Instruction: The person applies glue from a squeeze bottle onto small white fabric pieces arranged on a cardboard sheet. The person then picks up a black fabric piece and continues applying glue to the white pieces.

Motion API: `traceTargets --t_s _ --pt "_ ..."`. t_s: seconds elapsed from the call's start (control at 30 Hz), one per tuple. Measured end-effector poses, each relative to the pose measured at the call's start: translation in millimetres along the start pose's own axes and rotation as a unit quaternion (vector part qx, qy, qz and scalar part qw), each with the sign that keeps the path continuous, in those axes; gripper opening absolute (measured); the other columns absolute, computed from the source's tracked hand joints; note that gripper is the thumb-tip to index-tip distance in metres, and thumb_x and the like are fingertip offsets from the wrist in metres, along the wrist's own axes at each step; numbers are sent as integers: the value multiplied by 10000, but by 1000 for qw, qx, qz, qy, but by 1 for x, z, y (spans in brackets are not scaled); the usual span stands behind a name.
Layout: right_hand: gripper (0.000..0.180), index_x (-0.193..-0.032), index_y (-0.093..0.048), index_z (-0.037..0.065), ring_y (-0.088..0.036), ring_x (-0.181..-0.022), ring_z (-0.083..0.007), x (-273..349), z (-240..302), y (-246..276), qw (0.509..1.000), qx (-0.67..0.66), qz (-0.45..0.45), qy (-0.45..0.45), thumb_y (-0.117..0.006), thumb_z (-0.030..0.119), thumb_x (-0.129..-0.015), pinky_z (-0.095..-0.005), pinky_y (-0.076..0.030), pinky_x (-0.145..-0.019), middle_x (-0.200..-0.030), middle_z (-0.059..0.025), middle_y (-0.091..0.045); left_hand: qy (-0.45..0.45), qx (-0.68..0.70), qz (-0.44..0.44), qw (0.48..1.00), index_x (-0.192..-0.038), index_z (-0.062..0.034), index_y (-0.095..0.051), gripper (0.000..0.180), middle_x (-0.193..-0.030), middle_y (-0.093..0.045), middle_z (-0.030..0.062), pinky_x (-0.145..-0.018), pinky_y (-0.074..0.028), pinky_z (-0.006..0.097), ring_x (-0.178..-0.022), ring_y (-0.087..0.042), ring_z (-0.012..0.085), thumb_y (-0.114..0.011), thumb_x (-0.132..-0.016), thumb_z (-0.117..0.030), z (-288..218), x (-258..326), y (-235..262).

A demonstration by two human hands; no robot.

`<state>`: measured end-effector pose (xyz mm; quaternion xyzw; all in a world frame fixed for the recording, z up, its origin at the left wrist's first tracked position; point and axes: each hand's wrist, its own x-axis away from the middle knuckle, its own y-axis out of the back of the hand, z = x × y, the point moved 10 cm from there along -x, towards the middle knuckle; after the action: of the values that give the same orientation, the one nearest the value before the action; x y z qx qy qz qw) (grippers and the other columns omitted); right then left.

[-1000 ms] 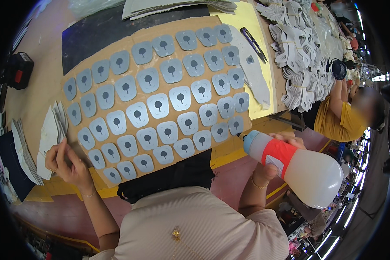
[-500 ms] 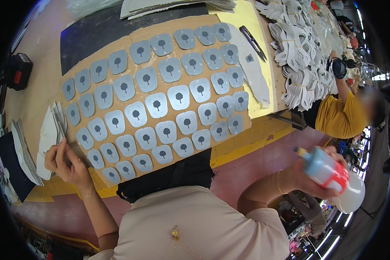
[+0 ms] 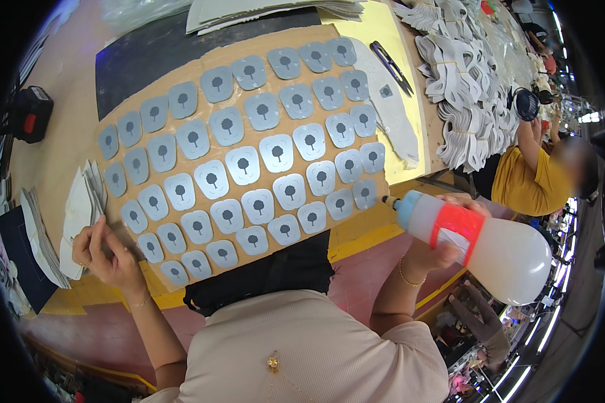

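Note:
My right hand [image 3: 431, 250] is wrapped round a squeeze bottle [image 3: 521, 258] with a cloudy white body, a red band and a pale blue neck. The bottle lies tilted, its dark-tipped nozzle pointing left beside the right edge of a brown board [image 3: 254, 195]. Rows of silvery-blue rounded patches [image 3: 277, 153], each with a dark tree shape, cover that board. At the left, my left hand [image 3: 111, 258] has loosely bent fingers, somewhat apart, with fingertips at the lower end of a stack of white cut pieces [image 3: 79, 208]. I see nothing held in it.
Beyond the board lie a black sheet [image 3: 138, 70] and more stacked pieces [image 3: 269, 12]. Thread snips [image 3: 391, 67] rest on a yellow sheet [image 3: 410, 127] at the right, near bundled white pieces [image 3: 464, 87]. A person in a yellow top [image 3: 528, 178] stands farther right.
My right hand has brought the squeeze bottle left, so its nozzle now points at the board's right edge. The left hand has barely moved.

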<state>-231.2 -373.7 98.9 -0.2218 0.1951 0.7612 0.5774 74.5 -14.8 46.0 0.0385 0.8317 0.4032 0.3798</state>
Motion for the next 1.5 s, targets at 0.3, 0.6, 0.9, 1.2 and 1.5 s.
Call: traceTargets --t_s 0.3,0.6,0.9,1.2,1.5 --pt "777 -1154 -412 13 -537 -892 -185 2 -10 -17 996 74 34 -35 -768 503 -668 -305 -498 -767 -993 -84 -460 -6 -3 1 1000 -1053 -38 -646 272 -993 -463 47 -782 -384 288 -913 -456 175 -573 -822 85 2 0 1" --pt "781 -1209 -369 6 -567 -904 -248 -17 4 15 997 -63 -38 -20 -722 492 -709 -355 -504 -791 -1020 -116 -492 -11 -9 0 1000 -1048 -40 -649 271 -983 -481 44 -780 -377 291 -909 -455 179 -584 -816 86 0 0 2" --pt "704 -1138 -410 34 -600 -806 -259 -1 19 -40 995 -57 78 -34 -770 446 -696 -389 -545 -771 -914 -148 -544 10 6 -3 1000 -1030 -54 -651 259 -998 -461 38 -798 -371 284 -920 -449 176 -581 -824 86 1 -1 1" --pt "820 -1109 -407 22 -564 -742 -200 10 6 -66 990 49 133 24 -788 548 -609 -286 -479 -668 -895 -120 -539 6 -3 -8 1000 -1009 -56 -656 259 -979 -475 32 -816 -359 286 -940 -437 178 -580 -812 94 -1 -2 4" --pt "739 -1127 -408 24 -575 -794 -225 1 4 -58 993 -58 101 -22 -802 436 -656 -322 -515 -705 -956 -138 -533 -1 2 -9 1000 -1003 -40 -659 267 -949 -502 38 -812 -343 296 -929 -441 189 -575 -790 99 -1 -2 5"
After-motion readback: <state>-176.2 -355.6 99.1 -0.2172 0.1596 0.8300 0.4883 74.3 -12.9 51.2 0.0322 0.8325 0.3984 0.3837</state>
